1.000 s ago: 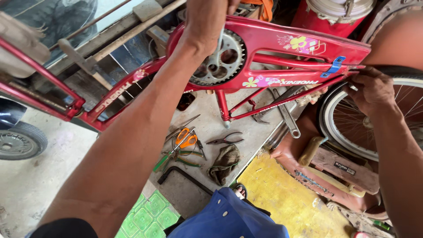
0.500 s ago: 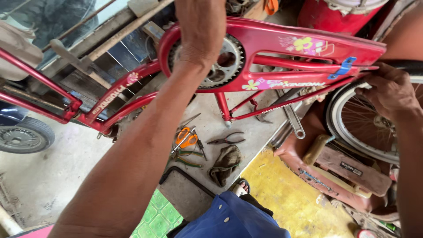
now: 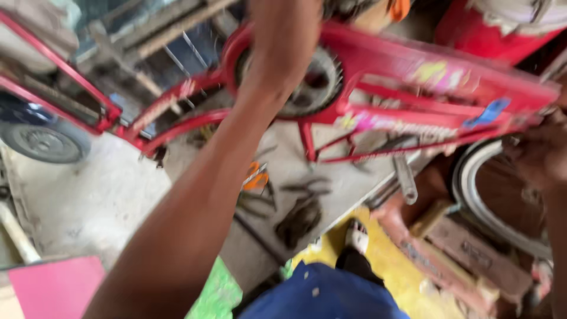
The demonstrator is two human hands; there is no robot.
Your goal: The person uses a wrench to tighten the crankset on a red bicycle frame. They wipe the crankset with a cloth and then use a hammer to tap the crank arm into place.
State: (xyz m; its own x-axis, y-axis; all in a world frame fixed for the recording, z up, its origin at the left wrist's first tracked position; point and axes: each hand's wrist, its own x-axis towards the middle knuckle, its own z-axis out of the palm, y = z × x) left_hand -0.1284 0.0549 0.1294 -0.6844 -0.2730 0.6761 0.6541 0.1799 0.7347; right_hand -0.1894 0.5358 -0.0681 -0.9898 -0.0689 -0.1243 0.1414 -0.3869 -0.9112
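Left hand laid over chainring on upturned red frame, fingers hidden, spread not determinable. Right hand at rear wheel, fingers blurred, apparently curled. Frame's long axis running from left fingers toward right. Left nearer chainring.

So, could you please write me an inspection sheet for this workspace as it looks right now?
Surface: grey concrete floor, dusty; a yellow mat at lower right.
Job's things: red bicycle frame, upside down; chainring behind the left hand; rear wheel at right.
Clutter: orange-handled pliers and dark hand tools on the floor; a pink board at lower left.
Grips: left hand on the frame at the chainring; right hand at the rear wheel, its grip blurred.
Cables: nothing seen.
Surroundings: small grey wheel at left; red container at top right.
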